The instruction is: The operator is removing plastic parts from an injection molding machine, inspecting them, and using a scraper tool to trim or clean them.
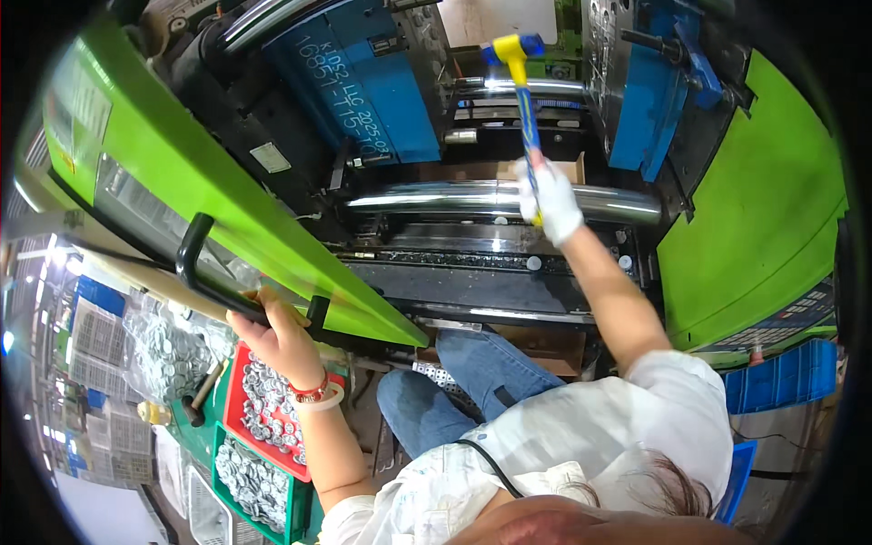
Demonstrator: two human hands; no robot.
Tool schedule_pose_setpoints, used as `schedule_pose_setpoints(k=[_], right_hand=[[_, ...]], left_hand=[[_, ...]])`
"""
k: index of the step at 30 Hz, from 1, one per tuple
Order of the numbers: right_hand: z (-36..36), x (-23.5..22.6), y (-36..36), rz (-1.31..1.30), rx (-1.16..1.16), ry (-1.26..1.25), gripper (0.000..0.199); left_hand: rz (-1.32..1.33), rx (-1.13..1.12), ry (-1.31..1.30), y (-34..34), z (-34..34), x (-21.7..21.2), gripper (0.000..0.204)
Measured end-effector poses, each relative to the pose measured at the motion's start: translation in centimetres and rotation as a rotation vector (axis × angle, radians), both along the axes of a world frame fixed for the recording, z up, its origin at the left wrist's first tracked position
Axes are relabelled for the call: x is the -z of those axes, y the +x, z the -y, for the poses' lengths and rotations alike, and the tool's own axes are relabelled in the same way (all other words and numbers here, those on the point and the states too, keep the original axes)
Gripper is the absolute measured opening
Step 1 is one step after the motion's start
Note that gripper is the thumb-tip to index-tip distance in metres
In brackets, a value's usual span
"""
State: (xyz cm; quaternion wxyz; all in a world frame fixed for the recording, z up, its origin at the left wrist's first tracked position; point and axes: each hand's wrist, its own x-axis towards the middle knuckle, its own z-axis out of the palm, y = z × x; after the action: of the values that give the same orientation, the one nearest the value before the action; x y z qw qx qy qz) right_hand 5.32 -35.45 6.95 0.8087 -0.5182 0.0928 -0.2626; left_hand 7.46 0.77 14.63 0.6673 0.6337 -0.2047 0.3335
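My right hand, in a white glove, is closed round the handle of a yellow-and-blue mallet. The mallet's head is raised between the two blue mold halves, the left one and the right one, apart from both. My bare left hand is wrapped round the black door handle on the machine's green sliding door. Below my right hand runs a shiny steel tie bar.
At the lower left, a red tray and a green tray hold small metallic-looking parts. Beside them are a bag of similar parts and a dark-headed hammer. A blue bin stands at the right. Small pale round pieces lie along the machine bed.
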Motion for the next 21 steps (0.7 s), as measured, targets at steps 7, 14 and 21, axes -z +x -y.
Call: schedule_pose_setpoints(k=[7,14,21], right_hand=[[4.2,-4.0,9.3,0.16,0.029,0.221,0.055],[-0.8,-8.2,16.8,0.489,0.092,0.594,0.058],[3.2,-6.6,15.3,0.126,0.024,0.252,0.057]], left_hand=[[-0.021,-0.066,-0.023,0.1,0.6,0.2,0.018],[0.001,-0.171,-0.026,0.4,0.9,0.5,0.019],[-0.026,-0.172,-0.072,0.3,1.1,0.7,0.019]])
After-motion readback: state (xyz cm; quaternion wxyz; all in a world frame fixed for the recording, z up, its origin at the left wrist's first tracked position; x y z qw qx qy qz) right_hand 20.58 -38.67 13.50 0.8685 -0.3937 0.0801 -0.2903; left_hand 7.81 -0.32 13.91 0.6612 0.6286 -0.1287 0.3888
